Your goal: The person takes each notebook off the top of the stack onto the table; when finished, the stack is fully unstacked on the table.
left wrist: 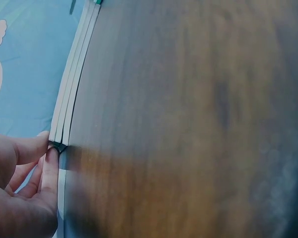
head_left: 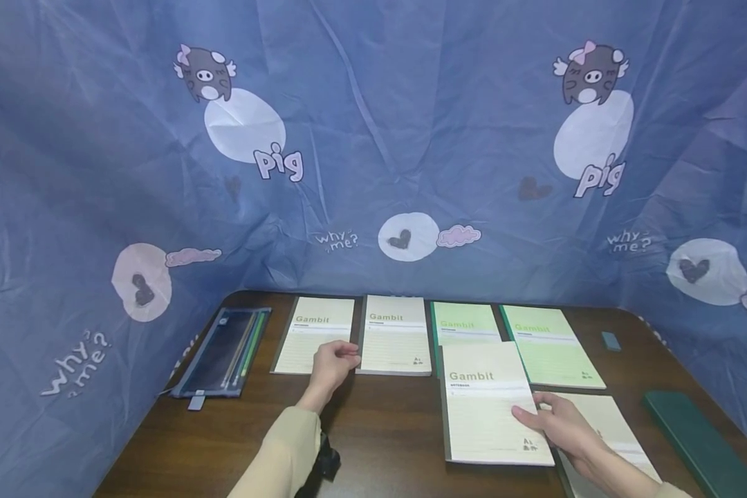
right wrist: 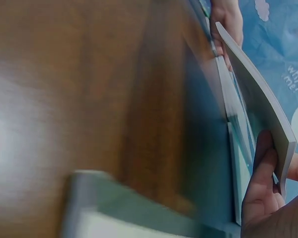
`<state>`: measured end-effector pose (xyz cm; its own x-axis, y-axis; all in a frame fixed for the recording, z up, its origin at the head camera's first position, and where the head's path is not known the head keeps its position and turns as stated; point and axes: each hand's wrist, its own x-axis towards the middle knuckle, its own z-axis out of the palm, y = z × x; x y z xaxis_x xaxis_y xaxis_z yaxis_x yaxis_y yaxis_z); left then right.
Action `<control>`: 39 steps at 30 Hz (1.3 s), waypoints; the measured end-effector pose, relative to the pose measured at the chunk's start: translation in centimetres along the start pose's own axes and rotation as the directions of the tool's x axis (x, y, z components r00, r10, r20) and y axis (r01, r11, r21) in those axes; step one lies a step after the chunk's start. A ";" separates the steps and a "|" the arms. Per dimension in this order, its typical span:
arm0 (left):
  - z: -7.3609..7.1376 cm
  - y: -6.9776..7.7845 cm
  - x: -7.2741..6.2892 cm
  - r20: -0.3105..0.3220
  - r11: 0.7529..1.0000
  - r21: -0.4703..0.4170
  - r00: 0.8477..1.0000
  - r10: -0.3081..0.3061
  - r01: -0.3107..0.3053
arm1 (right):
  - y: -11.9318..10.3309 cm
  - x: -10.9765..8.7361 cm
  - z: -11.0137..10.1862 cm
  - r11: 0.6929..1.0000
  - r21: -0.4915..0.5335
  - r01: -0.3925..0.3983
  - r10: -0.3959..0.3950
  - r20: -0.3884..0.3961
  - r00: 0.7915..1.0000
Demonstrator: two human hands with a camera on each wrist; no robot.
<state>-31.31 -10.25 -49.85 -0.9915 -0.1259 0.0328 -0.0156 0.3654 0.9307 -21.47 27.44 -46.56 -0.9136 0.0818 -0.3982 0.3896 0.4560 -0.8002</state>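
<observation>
My right hand [head_left: 566, 425] grips a cream notebook [head_left: 492, 408] by its right edge, thumb on the cover and fingers beneath. The notebook is held up off the table, overlapping a light-green notebook [head_left: 467, 318] in the head view. In the right wrist view the notebook [right wrist: 260, 91] is seen edge-on. My left hand [head_left: 331, 366] is at the left edge of a second cream notebook [head_left: 395, 335], beside another cream notebook [head_left: 317, 335]. The left wrist view shows thumb and fingertips [left wrist: 50, 153] at the spine corner of several stacked notebooks [left wrist: 72, 84].
Another light-green notebook [head_left: 550, 346] lies at the back right, and a cream notebook [head_left: 616, 429] lies partly under my right hand. A mesh pencil pouch [head_left: 224, 353] is at the left. At the right are a small blue block [head_left: 611, 341] and a dark-green case [head_left: 697, 436]. A patterned blue curtain [head_left: 373, 138] surrounds the table.
</observation>
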 end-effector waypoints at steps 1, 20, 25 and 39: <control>0.0 0.0 0.0 0.000 1.000 -0.002 1.000 -0.001 0.001 | 0.3 -0.3 0.0 1.000 -0.004 -0.009 0.009 -0.005 1.000; -0.1 0.2 -0.1 0.002 1.000 0.012 1.000 0.001 -0.001 | 4.4 -3.7 0.6 0.995 0.092 0.025 -0.037 0.134 0.990; -0.1 0.2 -0.2 0.000 1.000 0.012 1.000 -0.017 0.017 | 4.6 -4.0 0.6 0.988 0.141 0.059 -0.084 0.176 0.981; -0.1 0.2 -0.1 0.002 1.000 0.011 1.000 -0.003 0.003 | 4.0 -4.5 1.4 0.957 -0.280 0.071 -0.099 -0.087 0.991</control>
<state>-31.22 -10.25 -49.65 -0.9917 -0.1254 0.0295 -0.0199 0.3753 0.9267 -15.68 27.65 -48.62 -0.9544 0.1133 -0.2761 0.2755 0.6904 -0.6690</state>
